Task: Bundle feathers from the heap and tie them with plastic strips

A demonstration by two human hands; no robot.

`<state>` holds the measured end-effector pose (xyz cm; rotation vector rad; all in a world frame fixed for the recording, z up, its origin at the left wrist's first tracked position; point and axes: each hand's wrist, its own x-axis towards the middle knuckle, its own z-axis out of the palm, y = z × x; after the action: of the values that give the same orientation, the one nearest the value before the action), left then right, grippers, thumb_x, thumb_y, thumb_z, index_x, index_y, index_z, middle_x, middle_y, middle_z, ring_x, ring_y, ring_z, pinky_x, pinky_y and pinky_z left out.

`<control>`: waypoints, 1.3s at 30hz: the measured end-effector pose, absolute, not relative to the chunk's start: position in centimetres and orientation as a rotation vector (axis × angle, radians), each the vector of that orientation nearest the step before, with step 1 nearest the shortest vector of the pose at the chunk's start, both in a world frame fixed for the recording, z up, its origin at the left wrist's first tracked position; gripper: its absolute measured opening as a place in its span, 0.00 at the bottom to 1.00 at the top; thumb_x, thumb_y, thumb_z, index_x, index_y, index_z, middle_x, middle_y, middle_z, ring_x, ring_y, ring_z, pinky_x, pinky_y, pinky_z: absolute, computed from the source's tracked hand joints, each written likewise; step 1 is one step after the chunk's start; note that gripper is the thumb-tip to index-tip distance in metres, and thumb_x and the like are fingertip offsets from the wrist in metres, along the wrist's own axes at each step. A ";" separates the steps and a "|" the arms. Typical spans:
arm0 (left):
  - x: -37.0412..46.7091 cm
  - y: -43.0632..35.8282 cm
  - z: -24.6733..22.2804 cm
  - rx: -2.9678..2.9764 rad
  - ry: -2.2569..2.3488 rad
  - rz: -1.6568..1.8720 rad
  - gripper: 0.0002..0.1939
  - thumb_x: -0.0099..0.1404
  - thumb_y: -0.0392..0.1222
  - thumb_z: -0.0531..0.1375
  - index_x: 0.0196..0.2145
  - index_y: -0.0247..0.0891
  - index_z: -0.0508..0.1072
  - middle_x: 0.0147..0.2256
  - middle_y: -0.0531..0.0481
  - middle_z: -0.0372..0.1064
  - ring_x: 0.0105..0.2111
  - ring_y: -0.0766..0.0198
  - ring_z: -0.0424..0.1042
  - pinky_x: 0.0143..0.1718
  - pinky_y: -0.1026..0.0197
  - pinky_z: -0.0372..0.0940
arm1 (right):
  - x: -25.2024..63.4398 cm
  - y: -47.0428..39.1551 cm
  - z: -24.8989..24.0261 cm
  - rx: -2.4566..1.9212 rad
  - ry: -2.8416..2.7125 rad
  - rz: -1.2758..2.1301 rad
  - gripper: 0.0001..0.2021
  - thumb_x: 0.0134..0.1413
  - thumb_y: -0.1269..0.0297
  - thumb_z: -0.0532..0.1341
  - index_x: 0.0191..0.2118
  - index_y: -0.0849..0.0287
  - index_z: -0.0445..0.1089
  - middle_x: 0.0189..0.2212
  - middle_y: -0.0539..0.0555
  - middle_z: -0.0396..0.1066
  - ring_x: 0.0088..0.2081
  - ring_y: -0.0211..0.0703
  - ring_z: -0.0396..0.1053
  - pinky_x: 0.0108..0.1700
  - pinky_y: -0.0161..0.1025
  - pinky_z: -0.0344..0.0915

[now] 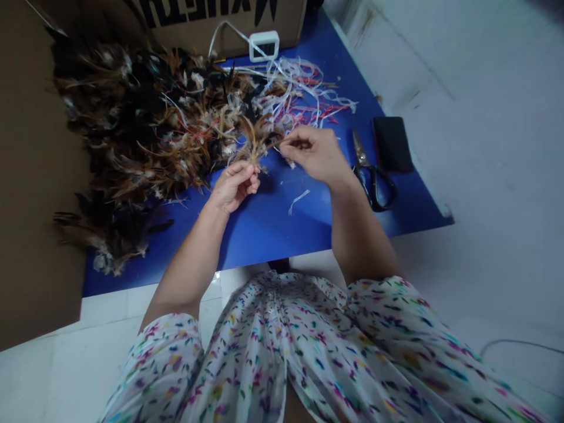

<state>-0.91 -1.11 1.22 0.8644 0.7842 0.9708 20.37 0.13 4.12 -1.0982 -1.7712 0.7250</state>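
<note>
Near the middle of the blue table, my left hand [235, 185] pinches the base of a small bunch of brown feathers [252, 141], whose tips fan upward. To its right, my right hand [315, 154] is closed in a pinch at the end of a thin brown feather [274, 143]. The quills inside my fingers are hidden. Behind both hands spreads a large heap of brown and black feathers [154, 117]. A short white strip [299, 201] lies on the table just below the hands.
White and red ribbon strips [299, 94] lie at the back. Black-handled scissors [374, 176] and a dark flat case [392, 144] rest on the right. A white-framed device [264, 47] stands before a cardboard box [198, 35]. Cardboard [35, 176] walls the left; a white wall [484, 147] borders the right.
</note>
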 end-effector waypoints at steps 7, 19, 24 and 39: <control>-0.5 -0.6 0.6 0.864 0.805 0.990 0.10 0.61 0.41 0.68 0.28 0.35 0.72 0.19 0.59 0.66 0.18 0.75 0.67 0.19 0.72 0.62 | 25.5 -4.0 1.7 -1.298 -2.126 0.603 0.02 0.51 0.66 0.66 0.32 0.56 0.77 0.32 0.53 0.75 0.35 0.44 0.69 0.43 0.44 0.64; -0.3 -0.9 0.8 0.855 0.819 1.011 0.08 0.64 0.38 0.65 0.28 0.36 0.73 0.19 0.59 0.65 0.18 0.76 0.66 0.20 0.72 0.61 | 24.2 -6.3 -0.1 -1.437 -2.427 0.246 0.08 0.59 0.67 0.55 0.32 0.59 0.70 0.36 0.62 0.71 0.42 0.54 0.67 0.48 0.52 0.62; 0.0 -0.9 0.5 0.869 0.799 1.064 0.07 0.64 0.37 0.65 0.28 0.36 0.74 0.19 0.59 0.66 0.18 0.76 0.65 0.20 0.71 0.61 | 23.4 -6.5 1.0 -1.364 -2.100 0.537 0.05 0.59 0.65 0.56 0.33 0.57 0.67 0.31 0.55 0.72 0.35 0.45 0.69 0.43 0.45 0.67; 0.2 -1.0 0.0 1.034 0.908 1.203 0.16 0.53 0.50 0.73 0.27 0.36 0.74 0.20 0.57 0.69 0.17 0.75 0.66 0.20 0.69 0.63 | 16.4 1.8 1.4 -1.248 -1.283 1.183 0.08 0.48 0.69 0.68 0.26 0.58 0.66 0.19 0.46 0.66 0.20 0.33 0.64 0.24 0.34 0.65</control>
<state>0.23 -1.01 0.02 1.0340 0.9078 1.2035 16.37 1.83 1.37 -1.2482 -1.2834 1.1832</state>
